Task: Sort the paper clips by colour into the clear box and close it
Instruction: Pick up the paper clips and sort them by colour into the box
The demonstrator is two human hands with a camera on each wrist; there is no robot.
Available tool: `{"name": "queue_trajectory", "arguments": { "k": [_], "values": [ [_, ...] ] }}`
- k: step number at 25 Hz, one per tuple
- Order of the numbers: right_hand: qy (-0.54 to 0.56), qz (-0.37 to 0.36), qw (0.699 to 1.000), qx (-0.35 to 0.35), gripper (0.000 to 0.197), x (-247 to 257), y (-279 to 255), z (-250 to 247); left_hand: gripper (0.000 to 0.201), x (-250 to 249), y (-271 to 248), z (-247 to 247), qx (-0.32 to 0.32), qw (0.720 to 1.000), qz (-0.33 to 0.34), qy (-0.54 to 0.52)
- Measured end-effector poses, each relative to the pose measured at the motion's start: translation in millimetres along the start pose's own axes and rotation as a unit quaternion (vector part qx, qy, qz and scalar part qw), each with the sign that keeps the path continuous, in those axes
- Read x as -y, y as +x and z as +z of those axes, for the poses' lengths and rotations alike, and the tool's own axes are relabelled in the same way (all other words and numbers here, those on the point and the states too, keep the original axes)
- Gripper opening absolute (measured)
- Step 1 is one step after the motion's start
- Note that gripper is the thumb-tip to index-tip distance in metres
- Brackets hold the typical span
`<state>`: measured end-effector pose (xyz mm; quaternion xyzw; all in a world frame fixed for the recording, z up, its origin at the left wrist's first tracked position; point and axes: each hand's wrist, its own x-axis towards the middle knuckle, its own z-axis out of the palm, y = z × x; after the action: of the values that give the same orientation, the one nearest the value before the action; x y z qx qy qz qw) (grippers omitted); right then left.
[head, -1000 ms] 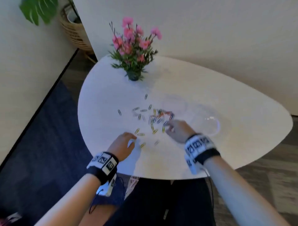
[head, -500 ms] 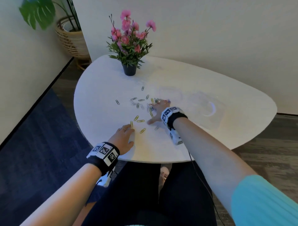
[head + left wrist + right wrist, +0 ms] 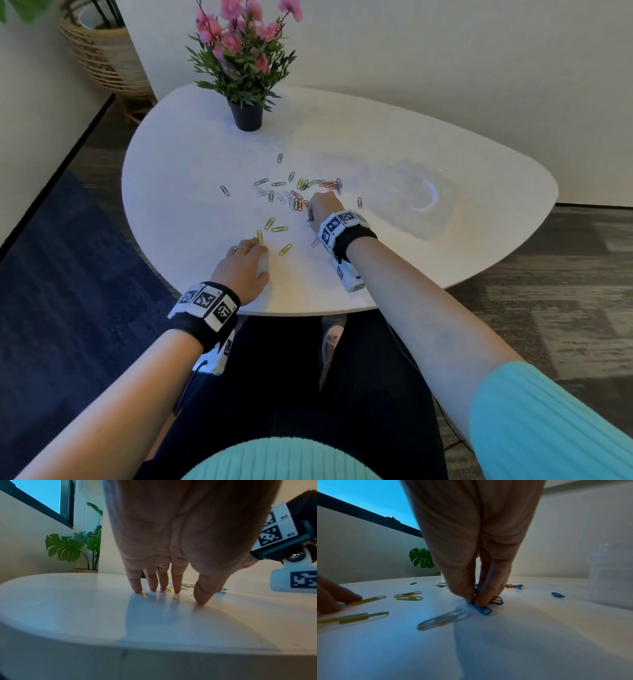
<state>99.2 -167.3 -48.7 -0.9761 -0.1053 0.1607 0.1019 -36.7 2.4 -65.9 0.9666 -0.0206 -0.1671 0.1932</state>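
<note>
Coloured paper clips (image 3: 298,192) lie scattered mid-table, with several yellow clips (image 3: 279,229) grouped nearer me. The clear box (image 3: 421,202) stands to the right, also seen as the clear box (image 3: 611,582) in the right wrist view. My right hand (image 3: 310,214) points down at the near edge of the pile. Its thumb and forefinger tips (image 3: 481,604) meet on one end of a blue clip (image 3: 485,611) lying flat on the table. My left hand (image 3: 255,245) rests with straight fingertips (image 3: 176,590) on the table, one touching a yellow clip (image 3: 368,600).
A potted pink flower (image 3: 246,114) stands at the far side of the white table (image 3: 191,178). A silver clip (image 3: 441,619) lies just in front of my right hand. A wicker basket (image 3: 102,51) sits on the floor at the back left.
My right hand has reached further forward over the clip pile and brought its fingertips down on a blue clip. The left hand has stayed by the yellow clips.
</note>
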Motion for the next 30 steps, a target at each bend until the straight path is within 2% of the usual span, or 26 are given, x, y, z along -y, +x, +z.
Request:
{"name": "queue_trajectory", "arguments": {
  "k": [3, 5, 8, 11, 12, 15, 18, 19, 21, 23, 26, 28, 30],
  "values": [
    [0.043, 0.010, 0.999, -0.018, 0.010, -13, -10, -15, 0.049, -3, 1, -4, 0.000, 1.000, -0.015, -0.011],
    [0.147, 0.048, 0.985, -0.072, 0.008, -24, -19, -28, 0.047, -12, 3, -9, -0.011, 1.000, -0.026, -0.002],
    [0.351, 0.133, 0.914, -0.152, 0.004, -46, -41, -38, 0.044, -41, 15, -22, -0.054, 0.998, -0.008, -0.024],
    [0.508, 0.187, 0.828, -0.145, 0.014, -71, -68, -27, 0.040, -87, 42, -34, -0.056, 0.994, 0.079, -0.057],
    [0.521, 0.197, 0.818, -0.141, 0.019, -79, -78, -21, 0.040, -104, 54, -36, -0.045, 0.991, 0.114, -0.050],
    [0.463, 0.227, 0.845, -0.142, 0.021, -103, -102, -10, 0.049, -151, 97, -36, -0.021, 0.977, 0.211, -0.001],
    [0.408, 0.251, 0.868, -0.130, 0.016, -123, -119, -12, 0.059, -185, 130, -23, -0.001, 0.947, 0.299, 0.116],
    [0.405, 0.258, 0.868, -0.126, 0.015, -128, -121, -13, 0.058, -193, 138, -18, 0.001, 0.936, 0.314, 0.155],
    [0.413, 0.262, 0.864, -0.122, 0.011, -134, -122, -15, 0.049, -201, 147, -12, -0.024, 0.932, 0.318, 0.171],
    [0.429, 0.260, 0.856, -0.125, 0.008, -138, -121, -18, 0.037, -201, 153, -10, -0.060, 0.933, 0.324, 0.147],
    [0.439, 0.256, 0.852, -0.126, 0.005, -144, -119, -18, 0.032, -201, 154, -7, -0.116, 0.931, 0.337, 0.077],
    [0.445, 0.251, 0.850, -0.128, 0.006, -146, -119, -17, 0.030, -202, 155, -15, -0.137, 0.945, 0.291, -0.058],
    [0.463, 0.240, 0.842, -0.136, 0.011, -149, -118, -16, 0.030, -201, 161, -31, -0.200, 0.940, 0.233, -0.151]
  ]
}}
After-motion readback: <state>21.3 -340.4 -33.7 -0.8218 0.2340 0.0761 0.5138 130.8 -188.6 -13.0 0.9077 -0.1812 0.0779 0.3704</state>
